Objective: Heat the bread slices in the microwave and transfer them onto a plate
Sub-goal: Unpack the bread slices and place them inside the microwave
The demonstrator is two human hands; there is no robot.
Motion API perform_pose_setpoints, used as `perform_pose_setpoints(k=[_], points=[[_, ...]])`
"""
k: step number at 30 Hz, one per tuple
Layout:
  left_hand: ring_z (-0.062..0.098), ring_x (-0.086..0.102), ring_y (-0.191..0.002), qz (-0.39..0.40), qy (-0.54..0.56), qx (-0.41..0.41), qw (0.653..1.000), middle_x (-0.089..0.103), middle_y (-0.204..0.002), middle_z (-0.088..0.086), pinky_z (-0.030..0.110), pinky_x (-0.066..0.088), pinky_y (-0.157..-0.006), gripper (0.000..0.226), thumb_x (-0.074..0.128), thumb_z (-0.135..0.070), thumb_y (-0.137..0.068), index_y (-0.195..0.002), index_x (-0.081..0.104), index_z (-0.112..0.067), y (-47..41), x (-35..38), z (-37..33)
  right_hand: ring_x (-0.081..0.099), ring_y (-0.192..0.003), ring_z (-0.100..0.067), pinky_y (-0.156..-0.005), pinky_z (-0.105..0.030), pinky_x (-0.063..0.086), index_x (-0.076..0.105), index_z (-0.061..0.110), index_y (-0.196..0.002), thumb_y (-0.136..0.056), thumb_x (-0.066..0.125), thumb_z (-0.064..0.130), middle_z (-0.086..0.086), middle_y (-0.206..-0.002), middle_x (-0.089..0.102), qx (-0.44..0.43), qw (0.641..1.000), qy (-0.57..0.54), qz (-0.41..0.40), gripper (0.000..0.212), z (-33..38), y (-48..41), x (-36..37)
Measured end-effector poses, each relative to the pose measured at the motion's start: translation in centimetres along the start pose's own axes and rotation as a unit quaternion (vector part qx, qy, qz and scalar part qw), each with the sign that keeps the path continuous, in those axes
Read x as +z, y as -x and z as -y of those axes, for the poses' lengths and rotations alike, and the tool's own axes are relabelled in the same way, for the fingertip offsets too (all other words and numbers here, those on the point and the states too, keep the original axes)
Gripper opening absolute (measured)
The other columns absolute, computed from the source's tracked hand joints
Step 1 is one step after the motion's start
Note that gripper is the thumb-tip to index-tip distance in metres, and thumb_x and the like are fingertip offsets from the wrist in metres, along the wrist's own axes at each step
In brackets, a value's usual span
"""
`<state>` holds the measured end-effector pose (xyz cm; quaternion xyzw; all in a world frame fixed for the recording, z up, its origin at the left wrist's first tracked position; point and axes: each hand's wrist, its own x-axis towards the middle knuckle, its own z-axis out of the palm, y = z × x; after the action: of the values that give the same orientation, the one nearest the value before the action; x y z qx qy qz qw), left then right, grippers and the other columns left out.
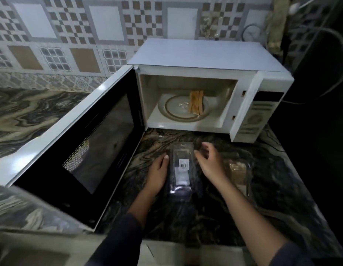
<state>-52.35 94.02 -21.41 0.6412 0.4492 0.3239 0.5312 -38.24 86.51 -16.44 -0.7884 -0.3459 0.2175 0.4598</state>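
A white microwave [205, 56] stands on the dark marbled counter with its door [80, 143] swung wide open to the left. Inside, several bread slices [196, 102] stand on edge on the round turntable plate [172, 108]. In front of the microwave lies a clear plastic pack [183, 166] with a barcode label. My left hand [157, 173] rests against the pack's left side. My right hand [210, 162] hovers at its right side, fingers spread and curled, thumb close to the pack.
A clear bag of bread [237, 171] lies on the counter right of my right hand. Cables [320, 54] hang at the far right behind the microwave. The open door blocks the counter's left side. A tiled wall [70, 35] runs behind.
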Motion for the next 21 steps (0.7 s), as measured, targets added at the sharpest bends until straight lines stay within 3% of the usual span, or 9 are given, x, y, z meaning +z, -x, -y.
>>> perform_pose_setpoints(k=[2,4,7,10,12,14,16,19,21], points=[[0.006,0.057,-0.099,0.016,0.001,0.000,1.000,0.063,-0.109,-0.003,0.005,0.038,-0.084,0.030,0.045,-0.025,-0.097,-0.113,0.063,-0.008,2.2,-0.1,-0.3,0.052,-0.117,-0.026,-0.097,-0.034,0.042,0.051,0.011,-0.126,-0.086,0.063,0.025,-0.011,-0.127,0.055,0.017,1.000,0.015,0.007,0.044,-1.0,2.0,0.3],[0.011,0.058,-0.102,0.024,0.013,-0.006,1.000,0.064,-0.109,0.001,0.019,0.042,-0.090,0.026,0.048,-0.024,-0.095,-0.111,0.062,-0.010,3.7,0.0,-0.1,0.053,-0.117,-0.027,-0.094,-0.032,0.042,0.052,0.012,-0.124,-0.085,0.063,0.028,-0.011,-0.126,0.056,0.036,0.998,0.042,0.018,0.044,-2.0,3.7,0.7],[0.019,0.060,-0.091,0.024,0.022,-0.042,0.999,0.066,-0.099,0.010,0.040,0.049,-0.094,0.011,0.054,-0.018,-0.092,-0.099,0.062,-0.013,4.9,0.2,0.7,0.054,-0.114,-0.028,-0.087,-0.029,0.041,0.053,0.008,-0.121,-0.084,0.063,0.024,-0.014,-0.124,0.058,0.069,0.995,0.070,0.023,0.041,-2.6,5.5,1.0],[0.025,0.063,-0.085,0.017,-0.015,-0.101,0.995,0.068,-0.097,0.023,0.047,0.052,-0.090,0.008,0.059,-0.012,-0.087,-0.088,0.065,-0.006,5.4,0.1,1.9,0.060,-0.102,-0.028,-0.076,-0.027,0.044,0.057,0.008,-0.110,-0.082,0.065,0.016,-0.011,-0.109,0.063,0.123,0.991,0.041,0.031,0.030,-3.3,6.5,1.3],[0.031,0.066,-0.085,0.005,-0.008,-0.141,0.990,0.068,-0.091,0.023,0.045,0.056,-0.082,0.008,0.060,-0.009,-0.085,-0.078,0.064,-0.009,5.8,-0.1,1.8,0.063,-0.092,-0.030,-0.075,-0.034,0.052,0.060,0.012,-0.095,-0.076,0.069,0.012,-0.010,-0.102,0.064,0.173,0.984,0.010,0.036,0.021,-4.0,6.7,1.5],[0.026,0.062,-0.069,0.005,0.028,-0.178,0.984,0.062,-0.075,0.016,0.029,0.060,-0.060,0.007,0.057,-0.001,-0.086,-0.083,0.063,-0.001,6.4,-0.1,1.1,0.066,-0.077,-0.031,-0.071,-0.042,0.059,0.057,0.011,-0.077,-0.076,0.067,0.002,-0.018,-0.094,0.065,0.224,0.972,-0.057,0.044,0.014,-4.6,6.7,1.7],[0.018,0.055,-0.063,0.006,0.058,-0.200,0.978,0.056,-0.068,0.009,0.015,0.053,-0.046,0.009,0.056,0.004,-0.086,-0.092,0.063,0.006,6.9,-0.1,0.5,0.064,-0.061,-0.025,-0.059,-0.030,0.059,0.055,0.006,-0.071,-0.082,0.060,-0.006,-0.017,-0.079,0.062,0.258,0.958,-0.112,0.063,0.017,-4.3,7.1,1.6],[0.017,0.055,-0.064,0.003,0.069,-0.208,0.976,0.056,-0.068,0.009,0.014,0.052,-0.045,0.011,0.058,0.004,-0.086,-0.093,0.062,0.011,7.2,-0.4,0.2,0.063,-0.058,-0.024,-0.050,-0.023,0.056,0.054,0.002,-0.070,-0.082,0.058,-0.011,-0.017,-0.079,0.061,0.269,0.951,-0.131,0.073,0.017,-4.3,7.3,1.4],[0.018,0.055,-0.064,0.002,0.066,-0.217,0.974,0.056,-0.068,0.009,0.015,0.053,-0.045,0.006,0.059,0.005,-0.085,-0.082,0.063,0.009,7.1,-0.5,0.4,0.065,-0.059,-0.026,-0.053,-0.026,0.057,0.056,0.000,-0.075,-0.082,0.059,-0.010,-0.022,-0.087,0.064,0.276,0.949,-0.131,0.069,0.012,-4.4,7.2,1.4]])
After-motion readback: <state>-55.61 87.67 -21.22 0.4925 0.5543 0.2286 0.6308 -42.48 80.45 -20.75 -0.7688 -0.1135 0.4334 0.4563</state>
